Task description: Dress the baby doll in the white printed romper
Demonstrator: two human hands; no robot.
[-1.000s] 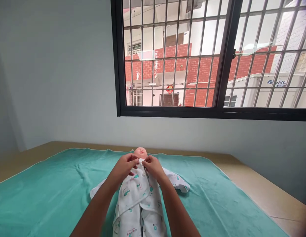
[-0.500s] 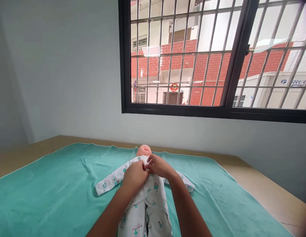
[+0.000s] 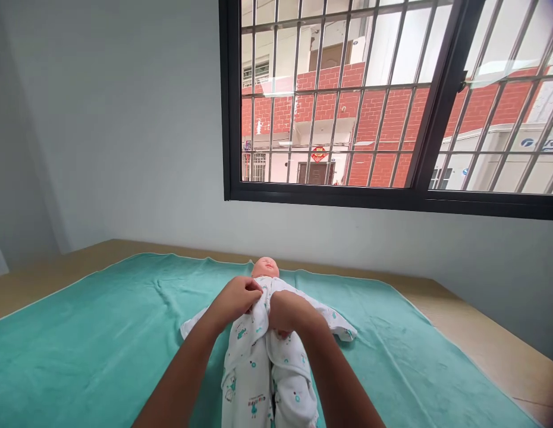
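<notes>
A baby doll (image 3: 266, 267) lies on its back with its head toward the wall. It wears a white long-sleeved baby outfit (image 3: 247, 371) with small green prints. At the chest, my left hand (image 3: 238, 299) pinches the cloth on the left side between thumb and fingers. My right hand (image 3: 291, 312) is curled against the right side of the chest, closed on the cloth there, its fingertips mostly hidden. Both sleeves spread outward; my left forearm covers much of the left one. The legs stretch toward me, side by side.
A green blanket (image 3: 102, 345) lies under the doll, slightly wrinkled, over a tan wooden surface (image 3: 495, 351). Behind it rises a pale wall (image 3: 138, 148) with a dark-framed, barred window (image 3: 321, 193).
My hands were together at the chest and have moved apart. The left has risen slightly leftward; the right has lowered and turned palm-down. The view has shifted slightly.
</notes>
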